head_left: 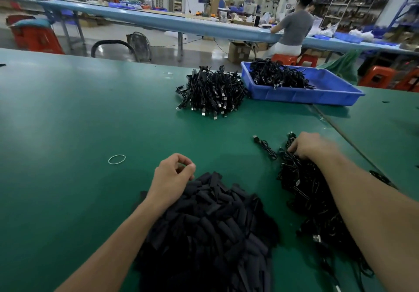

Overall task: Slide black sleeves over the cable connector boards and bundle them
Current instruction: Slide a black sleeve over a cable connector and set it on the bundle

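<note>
Black sleeves (208,223) lie heaped nearest on the green tabletop (68,121), with a cable tangle (306,189) just to their right. Beyond sit a rubber band (116,159), a cable pile (210,92) and a blue bin (317,90). The left hand (172,173) rests at the heap's far edge, thumb on forefinger; I cannot tell whether it holds anything. The right hand (310,146) curls into the tangle, gripping it.

On the table (68,121), the sleeve pile (208,223) lies at 6 o'clock, with the loose cable pile (303,189) beside it at 4. A rubber band (116,159) lies at 8. The bundled cable heap (210,92) sits at 12, just beside the bin (317,94) at 1, which holds more cables (278,76).
</note>
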Tool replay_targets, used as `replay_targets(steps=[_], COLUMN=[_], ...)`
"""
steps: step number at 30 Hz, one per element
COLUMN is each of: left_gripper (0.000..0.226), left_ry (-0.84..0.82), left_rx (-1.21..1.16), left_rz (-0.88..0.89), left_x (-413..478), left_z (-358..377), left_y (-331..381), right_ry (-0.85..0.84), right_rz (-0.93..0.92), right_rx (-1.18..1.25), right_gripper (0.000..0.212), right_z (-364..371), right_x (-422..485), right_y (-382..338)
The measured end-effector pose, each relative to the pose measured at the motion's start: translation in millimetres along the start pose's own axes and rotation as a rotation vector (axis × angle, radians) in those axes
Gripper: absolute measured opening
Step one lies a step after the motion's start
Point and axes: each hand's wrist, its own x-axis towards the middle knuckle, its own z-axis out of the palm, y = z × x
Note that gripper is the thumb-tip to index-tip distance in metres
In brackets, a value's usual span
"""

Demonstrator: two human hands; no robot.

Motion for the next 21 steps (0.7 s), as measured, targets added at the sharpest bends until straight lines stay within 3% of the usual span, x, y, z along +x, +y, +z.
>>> replay_targets(steps=[5, 11, 16, 19, 21], left_gripper=[0.009, 0.010, 0.012, 0.014, 0.020], left_ry=[-0.018, 0.017, -0.007, -0.014, -0.021], left_rx=[-0.033, -0.089, -0.135, -0.161, -0.195], left_rz=[0.018, 0.041, 0.086, 0.099, 0.121], left_x=[1, 5, 0, -1, 0], left_z=[0, 3, 12, 12, 9], left_y=[1, -5, -5, -5, -4], right_ry=[0.126, 0.643, 0.885, 0.959, 0.906], right_rz=[-0.014, -0.092, -0.391, -0.600, -0.710], right_rx=[0.034, 0.159, 0.478, 0.430, 0.333], right_gripper=[0.028, 0.024, 0.023, 0.022, 0.021], right_z=[-9, -40, -75, -95, -100], right_x=[-11, -28, -45, -61, -74], right_y=[6, 3, -20, -46, -65])
